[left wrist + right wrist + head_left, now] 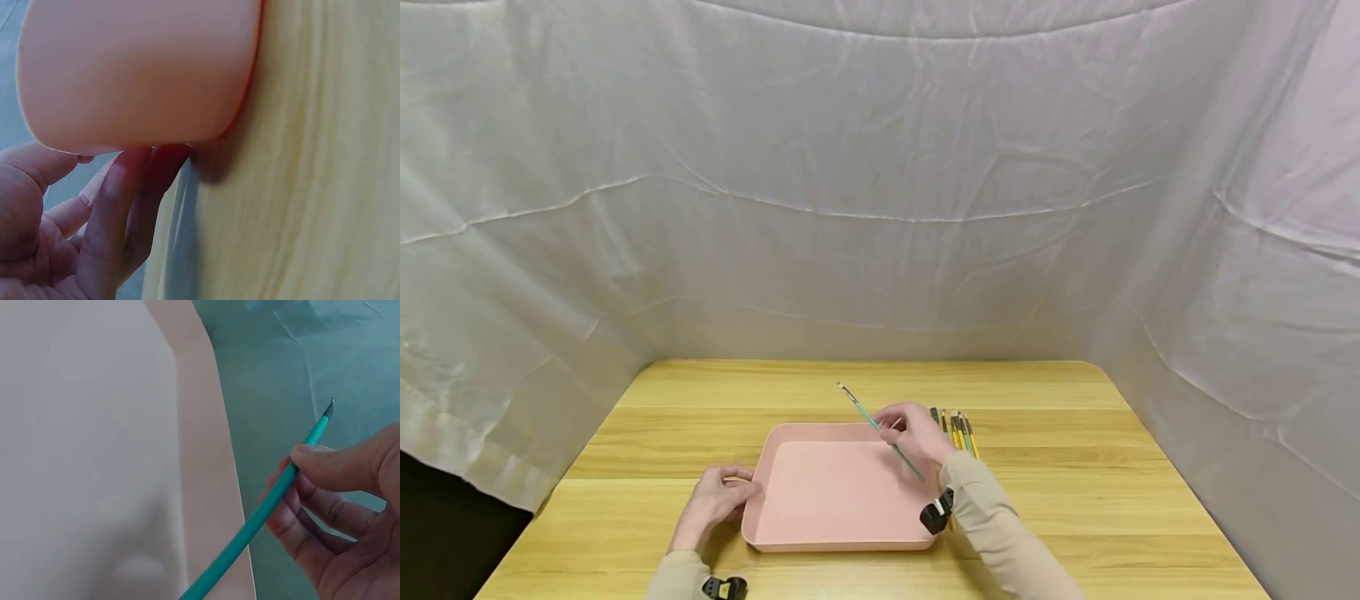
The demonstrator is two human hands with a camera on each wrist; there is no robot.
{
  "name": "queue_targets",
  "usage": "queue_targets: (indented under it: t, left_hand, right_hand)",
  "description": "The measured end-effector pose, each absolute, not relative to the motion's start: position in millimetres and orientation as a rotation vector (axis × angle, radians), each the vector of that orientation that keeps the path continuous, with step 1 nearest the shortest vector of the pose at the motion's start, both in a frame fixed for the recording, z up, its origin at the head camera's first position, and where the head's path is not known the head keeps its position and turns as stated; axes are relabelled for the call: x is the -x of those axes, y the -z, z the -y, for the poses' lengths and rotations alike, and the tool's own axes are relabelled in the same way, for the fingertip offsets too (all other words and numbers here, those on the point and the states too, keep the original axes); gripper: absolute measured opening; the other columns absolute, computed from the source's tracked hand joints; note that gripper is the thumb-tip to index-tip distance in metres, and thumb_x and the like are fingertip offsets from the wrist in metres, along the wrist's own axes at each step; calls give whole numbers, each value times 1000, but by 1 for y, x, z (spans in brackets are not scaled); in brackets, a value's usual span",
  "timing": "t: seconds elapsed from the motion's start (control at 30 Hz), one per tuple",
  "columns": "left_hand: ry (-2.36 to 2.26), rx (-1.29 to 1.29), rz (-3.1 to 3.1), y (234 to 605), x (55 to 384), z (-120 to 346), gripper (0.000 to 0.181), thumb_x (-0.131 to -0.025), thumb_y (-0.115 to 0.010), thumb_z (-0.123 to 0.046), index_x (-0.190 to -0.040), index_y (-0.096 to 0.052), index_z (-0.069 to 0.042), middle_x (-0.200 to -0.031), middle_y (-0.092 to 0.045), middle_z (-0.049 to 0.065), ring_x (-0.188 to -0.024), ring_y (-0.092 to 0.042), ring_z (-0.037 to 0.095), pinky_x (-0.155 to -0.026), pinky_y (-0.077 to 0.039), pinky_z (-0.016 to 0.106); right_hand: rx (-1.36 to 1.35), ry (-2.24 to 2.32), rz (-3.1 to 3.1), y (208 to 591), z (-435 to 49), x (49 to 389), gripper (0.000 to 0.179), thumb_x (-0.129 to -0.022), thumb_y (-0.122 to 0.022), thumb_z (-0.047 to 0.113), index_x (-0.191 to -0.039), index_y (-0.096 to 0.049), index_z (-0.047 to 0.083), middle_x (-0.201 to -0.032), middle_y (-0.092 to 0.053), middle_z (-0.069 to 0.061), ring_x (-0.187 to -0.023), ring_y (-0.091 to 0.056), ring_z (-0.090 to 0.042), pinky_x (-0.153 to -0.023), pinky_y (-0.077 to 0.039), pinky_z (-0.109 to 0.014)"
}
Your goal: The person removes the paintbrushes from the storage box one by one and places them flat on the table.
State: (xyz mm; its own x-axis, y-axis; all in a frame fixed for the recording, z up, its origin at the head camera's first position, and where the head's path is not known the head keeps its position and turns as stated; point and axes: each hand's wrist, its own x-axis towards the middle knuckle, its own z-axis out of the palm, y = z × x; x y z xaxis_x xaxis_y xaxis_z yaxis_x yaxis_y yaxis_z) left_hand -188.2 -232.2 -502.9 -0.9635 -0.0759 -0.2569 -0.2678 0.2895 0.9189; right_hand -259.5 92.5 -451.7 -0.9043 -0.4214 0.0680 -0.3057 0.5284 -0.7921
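A teal-handled paintbrush (867, 417) (250, 526) is pinched between the thumb and fingers of my right hand (917, 432) (350, 506). It slants over the right part of a shallow pink tray (838, 492), bristle end up and away to the left. The right wrist view shows the hand just outside the tray's pale wall (209, 444). At the tray's left side my left hand (711, 504) (94, 219) holds the edge, its thumb by the rim and its fingertips against the underside (137, 81).
Several more paintbrushes (957, 425), with yellow, teal and dark parts, lie on the wooden table (1075, 475) right of the tray, partly hidden by my right arm. Pale grey cloth (880, 275) hangs around the table's back and sides.
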Motion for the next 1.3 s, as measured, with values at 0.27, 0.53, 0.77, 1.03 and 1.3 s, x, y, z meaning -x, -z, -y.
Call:
queue_targets:
  t: [0.27,0.53,0.77,1.03,1.3]
  left_hand:
    - [-1764,303,-2370,504,188,235,30,-86,-66,-1,-110,-60,16,-78,-74,9,-67,-66,13,-60,-56,27]
    - [-1762,306,-2375,502,186,235,30,-85,-67,-2,-110,-61,16,-77,-74,9,-66,-66,13,-59,-55,27]
    - [-1760,344,-2381,501,186,233,32,-84,-68,-2,-110,-61,15,-77,-74,9,-66,-66,13,-60,-55,27]
    - [-1771,329,-2376,500,186,235,32,-84,-68,-1,-110,-61,16,-78,-74,10,-67,-66,13,-59,-55,27]
    - [-1761,361,-2384,500,185,233,31,-83,-69,-1,-109,-63,14,-77,-73,8,-67,-66,13,-59,-55,27]
  right_hand:
    - [623,1535,-2652,459,-111,256,24,-91,-67,2,-114,-71,-5,-92,-72,-18,-76,-62,-11,-66,-51,-21]
    - [437,1821,-2569,467,-123,250,24,-88,-71,0,-111,-72,-6,-92,-72,-22,-74,-60,-4,-68,-51,-17]
    - [247,1978,-2576,478,-144,241,24,-87,-73,0,-110,-72,-6,-94,-72,-19,-78,-61,-1,-75,-51,-15]
    - [57,2056,-2543,491,-165,233,28,-86,-74,0,-112,-71,-7,-94,-71,-12,-77,-61,-3,-72,-51,-15]
    - [-104,2109,-2540,500,-184,225,31,-87,-72,0,-116,-68,-9,-95,-73,-10,-76,-62,-3,-72,-53,-16]
